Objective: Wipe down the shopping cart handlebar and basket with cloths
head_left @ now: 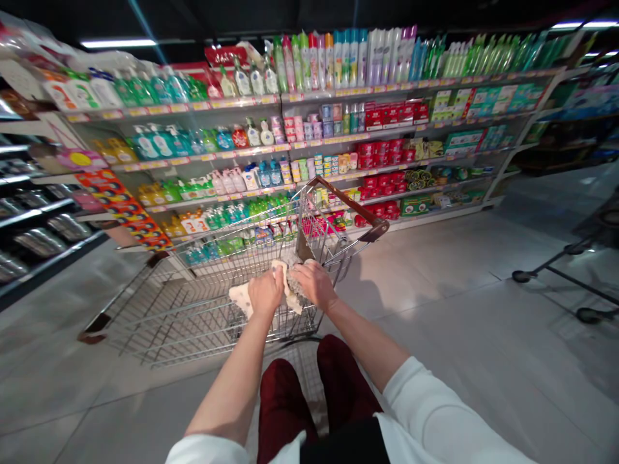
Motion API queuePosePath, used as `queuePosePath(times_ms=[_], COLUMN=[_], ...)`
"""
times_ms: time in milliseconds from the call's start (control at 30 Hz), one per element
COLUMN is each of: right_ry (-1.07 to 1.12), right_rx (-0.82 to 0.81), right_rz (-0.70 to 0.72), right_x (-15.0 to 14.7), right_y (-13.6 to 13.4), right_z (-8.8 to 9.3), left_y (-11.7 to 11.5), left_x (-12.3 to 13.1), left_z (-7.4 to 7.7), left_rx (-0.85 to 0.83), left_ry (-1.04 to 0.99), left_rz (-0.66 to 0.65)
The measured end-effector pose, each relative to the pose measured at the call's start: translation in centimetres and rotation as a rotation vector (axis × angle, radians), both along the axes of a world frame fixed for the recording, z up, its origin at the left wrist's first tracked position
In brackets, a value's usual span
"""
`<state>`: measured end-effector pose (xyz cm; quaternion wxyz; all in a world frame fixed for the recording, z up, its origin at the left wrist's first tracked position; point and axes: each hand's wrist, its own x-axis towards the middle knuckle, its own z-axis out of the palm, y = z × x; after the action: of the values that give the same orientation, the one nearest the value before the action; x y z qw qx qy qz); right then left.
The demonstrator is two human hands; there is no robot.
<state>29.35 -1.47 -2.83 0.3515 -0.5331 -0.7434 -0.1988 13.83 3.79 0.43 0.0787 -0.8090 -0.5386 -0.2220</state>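
Observation:
A wire shopping cart (193, 303) lies tipped in front of me on the tiled floor, its brown handle (360, 216) pointing up to the right. A whitish, dirty cloth (289, 290) is bunched against the cart's side frame. My left hand (264, 293) is closed on the cloth's left part. My right hand (313, 283) grips its right part, pressed onto the wire. My knees in dark red trousers (309, 393) show below the hands.
Long store shelves (338, 138) with bottles, soaps and red boxes run behind the cart. Shelves of metal pans (33, 238) stand at the left. A black wheeled frame (565, 274) stands at the right on the pale floor.

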Motion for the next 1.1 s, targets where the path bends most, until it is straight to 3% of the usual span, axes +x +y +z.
queuePosePath(times_ms=[100,167,267,367,433,500,600,700,900,1000,1100], right_ry=[0.053,0.167,0.355,0.406,0.398,0.327,0.172,0.092,0.192,0.163,-0.043], right_rx=[-0.001,0.052,0.293,0.522,0.52,0.42,0.301,0.285,0.345,0.324,0.192], right_rz=[0.024,-0.009,-0.163,-0.43,-0.558,-0.56,-0.477,-0.46,-0.492,-0.46,-0.285], right_x=[0.7,2.1,6.4,12.4,15.5,17.0,16.0,12.6,6.6,7.0,9.9], right_y=[-1.4,-3.0,-6.1,-8.4,-8.7,-7.9,-6.0,-4.4,-3.1,-3.3,-4.2], right_z=[0.6,2.1,5.3,8.5,9.6,9.7,8.8,7.3,4.1,4.1,5.4], left_y=[0.4,0.5,0.5,0.5,0.5,0.5,0.4,0.3,0.5,0.9,1.2], left_x=[-0.6,-0.7,-0.7,-0.7,-0.7,-0.6,-0.6,-0.6,-0.8,-1.2,-1.7], left_z=[-0.4,-0.8,-1.1,-1.2,-1.2,-1.3,-1.3,-1.3,-1.4,-1.4,-1.3], left_rx=[0.02,0.03,0.049,0.057,0.06,0.063,0.066,0.067,0.087,0.079,0.066], left_ry=[0.011,0.016,0.002,-0.035,-0.062,-0.077,-0.079,-0.069,-0.056,-0.044,-0.027], left_rz=[-0.029,-0.062,-0.082,-0.082,-0.07,-0.059,-0.057,-0.071,-0.064,-0.051,-0.051])
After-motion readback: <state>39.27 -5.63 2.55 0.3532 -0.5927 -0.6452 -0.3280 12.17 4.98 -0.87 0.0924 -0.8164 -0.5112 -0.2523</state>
